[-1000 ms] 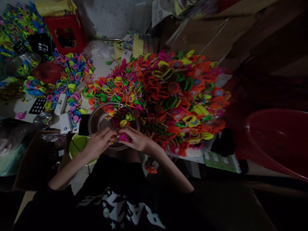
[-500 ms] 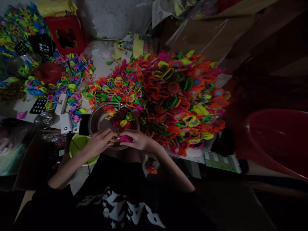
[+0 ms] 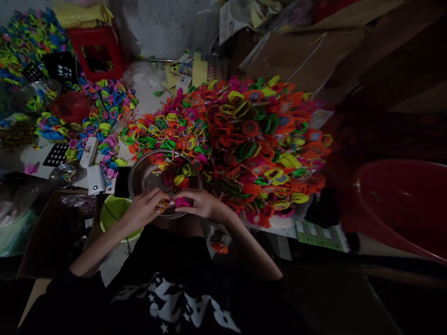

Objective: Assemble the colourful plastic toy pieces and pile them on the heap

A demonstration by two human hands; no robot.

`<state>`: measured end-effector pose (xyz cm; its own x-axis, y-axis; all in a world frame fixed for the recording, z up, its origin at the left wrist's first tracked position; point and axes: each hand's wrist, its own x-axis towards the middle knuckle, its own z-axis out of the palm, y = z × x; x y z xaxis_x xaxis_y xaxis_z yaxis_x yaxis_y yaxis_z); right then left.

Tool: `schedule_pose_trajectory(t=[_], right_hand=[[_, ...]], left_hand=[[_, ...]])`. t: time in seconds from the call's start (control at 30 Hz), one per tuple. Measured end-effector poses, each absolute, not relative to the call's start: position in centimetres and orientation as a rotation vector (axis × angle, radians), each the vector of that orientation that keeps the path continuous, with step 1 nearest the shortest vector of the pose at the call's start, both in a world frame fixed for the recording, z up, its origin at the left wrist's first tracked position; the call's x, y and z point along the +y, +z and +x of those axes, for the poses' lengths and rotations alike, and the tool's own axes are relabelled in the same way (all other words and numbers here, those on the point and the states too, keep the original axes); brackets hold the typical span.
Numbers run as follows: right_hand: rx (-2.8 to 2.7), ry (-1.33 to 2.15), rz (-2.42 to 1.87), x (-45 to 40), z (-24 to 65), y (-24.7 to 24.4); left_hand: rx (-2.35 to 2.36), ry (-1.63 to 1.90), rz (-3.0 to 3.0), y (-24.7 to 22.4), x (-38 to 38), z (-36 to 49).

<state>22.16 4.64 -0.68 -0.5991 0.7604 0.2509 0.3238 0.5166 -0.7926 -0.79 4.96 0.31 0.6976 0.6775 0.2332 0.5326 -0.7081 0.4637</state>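
Note:
Over the near rim of a metal bowl [image 3: 134,174], my two hands meet with their fingertips close together. My right hand [image 3: 204,204] is closed on a pink toy watch [image 3: 183,202]. In the curled fingers of my left hand [image 3: 145,204] sits a bunch of small yellowish pieces [image 3: 161,206], perhaps wrapped sweets; their kind is too small to tell. Inside the bowl lie several toy watches in yellow, red and green, with a yellow one [image 3: 179,179] on top. What the fingertips pinch between them is hidden.
A large heap of toy watches [image 3: 251,149] rises right of the bowl. A green basin [image 3: 111,209] sits below my left forearm. Left are a power strip [image 3: 89,151], a white power bank [image 3: 95,179], a small metal dish [image 3: 63,176] and a red stool [image 3: 115,56]. A red tub [image 3: 401,204] stands right.
My hands stay over the bowl's near rim with only slight finger shifts. The right fingers have moved a little, and more of the pink toy watch shows. The view has shifted slightly.

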Motion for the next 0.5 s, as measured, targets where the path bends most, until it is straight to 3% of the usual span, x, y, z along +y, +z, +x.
schedule_pose_trajectory(t=[0.5], right_hand=[[-2.207,0.905,-0.982,4.15,22.12,-0.88]], left_hand=[[1.022,0.594,2.433,0.13,4.5,-0.04]])
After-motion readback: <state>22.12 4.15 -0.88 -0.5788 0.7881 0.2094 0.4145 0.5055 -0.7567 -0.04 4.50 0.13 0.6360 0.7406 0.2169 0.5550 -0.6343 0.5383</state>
